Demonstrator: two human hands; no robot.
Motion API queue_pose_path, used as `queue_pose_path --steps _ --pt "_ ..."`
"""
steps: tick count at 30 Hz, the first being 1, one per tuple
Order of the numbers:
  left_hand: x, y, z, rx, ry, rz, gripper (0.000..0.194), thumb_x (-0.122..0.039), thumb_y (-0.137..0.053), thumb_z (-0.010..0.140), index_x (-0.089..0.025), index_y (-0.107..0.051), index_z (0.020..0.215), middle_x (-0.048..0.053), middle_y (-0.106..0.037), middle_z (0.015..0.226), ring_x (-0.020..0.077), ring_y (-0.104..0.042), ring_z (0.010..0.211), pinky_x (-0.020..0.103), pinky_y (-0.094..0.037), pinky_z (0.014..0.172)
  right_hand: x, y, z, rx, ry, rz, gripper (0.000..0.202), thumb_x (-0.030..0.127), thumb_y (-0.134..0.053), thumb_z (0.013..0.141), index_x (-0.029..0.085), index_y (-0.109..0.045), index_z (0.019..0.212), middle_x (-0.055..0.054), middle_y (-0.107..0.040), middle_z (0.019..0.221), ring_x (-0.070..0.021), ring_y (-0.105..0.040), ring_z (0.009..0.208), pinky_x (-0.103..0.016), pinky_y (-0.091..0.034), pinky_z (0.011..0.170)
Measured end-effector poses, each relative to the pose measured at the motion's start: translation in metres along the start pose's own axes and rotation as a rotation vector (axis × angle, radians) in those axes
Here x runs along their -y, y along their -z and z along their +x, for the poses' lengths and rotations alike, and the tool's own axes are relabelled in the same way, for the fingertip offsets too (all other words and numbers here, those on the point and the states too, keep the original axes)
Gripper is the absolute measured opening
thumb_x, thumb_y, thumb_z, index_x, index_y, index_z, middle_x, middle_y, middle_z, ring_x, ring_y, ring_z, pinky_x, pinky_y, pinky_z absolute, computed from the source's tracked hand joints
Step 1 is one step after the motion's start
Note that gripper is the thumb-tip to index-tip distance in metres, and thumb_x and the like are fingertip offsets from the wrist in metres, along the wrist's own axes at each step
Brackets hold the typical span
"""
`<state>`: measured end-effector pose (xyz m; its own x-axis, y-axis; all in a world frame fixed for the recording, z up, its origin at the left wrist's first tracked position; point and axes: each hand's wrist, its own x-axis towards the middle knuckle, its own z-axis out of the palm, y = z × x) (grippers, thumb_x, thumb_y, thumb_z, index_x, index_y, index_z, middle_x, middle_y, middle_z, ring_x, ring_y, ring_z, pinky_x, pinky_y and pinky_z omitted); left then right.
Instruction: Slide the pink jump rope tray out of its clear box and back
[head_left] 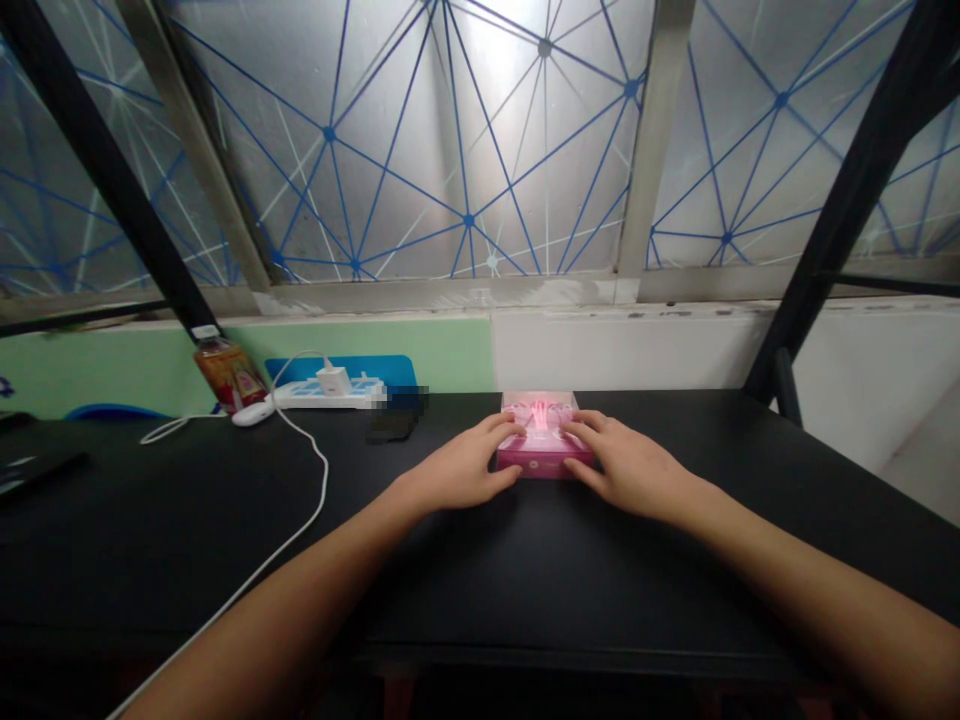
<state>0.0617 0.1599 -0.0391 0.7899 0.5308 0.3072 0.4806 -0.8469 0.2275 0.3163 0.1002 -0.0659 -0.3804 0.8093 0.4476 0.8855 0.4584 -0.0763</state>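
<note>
A small pink box [534, 466] with a clear or pale top sits on the black table, near the wall. Pink shapes show through its top, but I cannot make out what they are. My left hand [466, 462] grips its left side, with fingertips over the top edge and the thumb at the front left corner. On the right side, my right hand [634, 465] grips it the same way, its thumb against the front face. Both hands have curved fingers, and the box lies between them.
On the black table [570, 580], a white power strip [322, 392] with a plugged-in charger [333, 380] stands at the back left. A white cable [324, 480] runs toward me. Nearby are a drink bottle [231, 372] and a dark object [391, 424]. Black posts flank the table.
</note>
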Motion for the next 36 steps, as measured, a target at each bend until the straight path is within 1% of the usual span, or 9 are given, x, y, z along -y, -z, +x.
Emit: queue_pose_path --steps 2,4,8,13,19,23,26,30,36 --pt "0.001 -0.001 0.001 -0.009 0.015 0.004 0.042 -0.03 -0.059 0.087 -0.018 -0.053 0.127 0.011 -0.047 0.142 0.0256 -0.043 0.132 0.038 -0.035 0.111 -0.002 -0.002 -0.001 0.036 -0.033 0.059 0.046 0.036 -0.051 0.092 0.02 -0.047 0.135 -0.017 -0.047 0.136 -0.0287 -0.063 0.103 -0.046 -0.051 0.09" --pt "0.002 -0.001 0.001 -0.017 0.014 -0.004 0.04 -0.029 -0.06 0.087 -0.019 -0.055 0.125 0.011 -0.049 0.141 0.0254 -0.044 0.131 0.038 -0.035 0.111 -0.004 -0.003 -0.001 0.049 -0.033 0.114 0.046 0.036 -0.051 0.092 0.021 -0.047 0.135 -0.016 -0.045 0.139 -0.0279 -0.064 0.101 -0.046 -0.051 0.09" --pt "0.002 0.002 0.002 -0.028 0.009 -0.017 0.035 -0.024 -0.059 0.087 -0.02 -0.056 0.122 0.009 -0.057 0.133 0.0235 -0.052 0.124 0.037 -0.039 0.106 -0.008 -0.005 0.0 0.045 -0.004 0.173 0.043 0.034 -0.05 0.093 0.022 -0.05 0.135 -0.016 -0.044 0.14 -0.0289 -0.061 0.109 -0.046 -0.05 0.093" --pt "0.006 0.007 0.003 -0.047 0.015 -0.01 0.032 -0.021 -0.06 0.085 -0.02 -0.059 0.117 0.008 -0.061 0.127 0.0233 -0.057 0.116 0.037 -0.042 0.102 -0.009 -0.004 0.003 0.042 0.017 0.21 0.041 0.033 -0.051 0.093 0.024 -0.053 0.133 -0.015 -0.044 0.142 -0.0281 -0.061 0.111 -0.046 -0.05 0.094" --pt "0.011 0.004 0.004 -0.054 -0.005 -0.007 0.026 -0.019 -0.058 0.084 -0.019 -0.062 0.11 0.009 -0.061 0.128 0.0232 -0.056 0.118 0.037 -0.042 0.103 -0.011 -0.003 0.004 0.076 0.049 0.219 0.042 0.03 -0.047 0.095 0.023 -0.052 0.136 -0.014 -0.043 0.144 -0.028 -0.054 0.121 -0.045 -0.045 0.102" --pt "0.01 0.001 0.005 -0.07 -0.001 -0.004 0.024 -0.018 -0.057 0.085 -0.019 -0.063 0.108 0.009 -0.061 0.126 0.0237 -0.056 0.119 0.037 -0.043 0.103 -0.012 -0.004 0.003 0.067 0.059 0.238 0.043 0.026 -0.048 0.093 0.024 -0.052 0.136 -0.012 -0.044 0.143 -0.0274 -0.052 0.124 -0.046 -0.043 0.103" --pt "0.01 0.0 0.006 -0.066 0.005 -0.009 0.025 -0.018 -0.056 0.084 -0.019 -0.063 0.109 0.009 -0.061 0.127 0.0241 -0.055 0.119 0.038 -0.043 0.102 -0.012 -0.005 0.003 0.063 0.049 0.251 0.045 0.024 -0.049 0.091 0.024 -0.052 0.136 -0.012 -0.044 0.143 -0.0274 -0.052 0.123 -0.046 -0.043 0.103" --pt "0.01 0.003 0.005 -0.024 0.017 -0.032 0.035 -0.013 -0.056 0.078 -0.019 -0.063 0.112 0.009 -0.06 0.13 0.0244 -0.054 0.12 0.036 -0.046 0.098 -0.013 -0.004 0.002 0.088 0.026 0.27 0.049 0.02 -0.048 0.088 0.024 -0.051 0.137 -0.012 -0.042 0.145 -0.0273 -0.052 0.124 -0.046 -0.042 0.104" --pt "0.011 0.009 0.004 0.023 0.003 -0.064 0.039 -0.014 -0.056 0.078 -0.018 -0.064 0.116 0.009 -0.057 0.134 0.0235 -0.054 0.122 0.031 -0.049 0.092 -0.017 -0.002 -0.001 0.11 0.044 0.288 0.055 0.015 -0.048 0.085 0.023 -0.049 0.139 -0.01 -0.041 0.147 -0.0258 -0.042 0.133 -0.045 -0.036 0.11"
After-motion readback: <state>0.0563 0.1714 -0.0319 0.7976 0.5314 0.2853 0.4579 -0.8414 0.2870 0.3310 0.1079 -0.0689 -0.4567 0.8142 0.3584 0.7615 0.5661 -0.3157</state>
